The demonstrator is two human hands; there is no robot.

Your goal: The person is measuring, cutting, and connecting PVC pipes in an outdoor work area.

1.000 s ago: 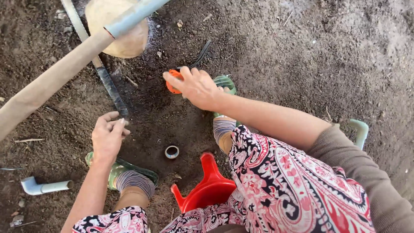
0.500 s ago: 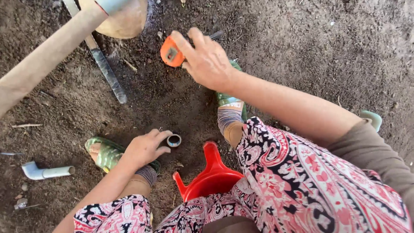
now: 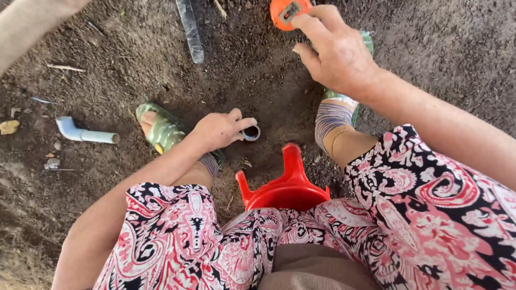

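My left hand (image 3: 219,130) reaches down to a short grey pipe end (image 3: 251,133) that sticks out of the dark soil, with the thumb and fingers touching its rim. My right hand (image 3: 333,48) is raised at the top of the view and grips a small round orange object with a grey part (image 3: 287,11). I sit on a red plastic stool (image 3: 285,188), with both feet on the soil on either side of the pipe end.
A white pipe elbow piece (image 3: 83,133) lies on the ground at the left. A dark, clear-wrapped tube (image 3: 191,29) lies at the top centre. A thick pale pole (image 3: 32,24) crosses the top left corner. Twigs and small stones are scattered on the soil.
My left hand moved from the ground at the left to the pipe end and now touches it. My right hand lifted the orange object up and away from the soil.
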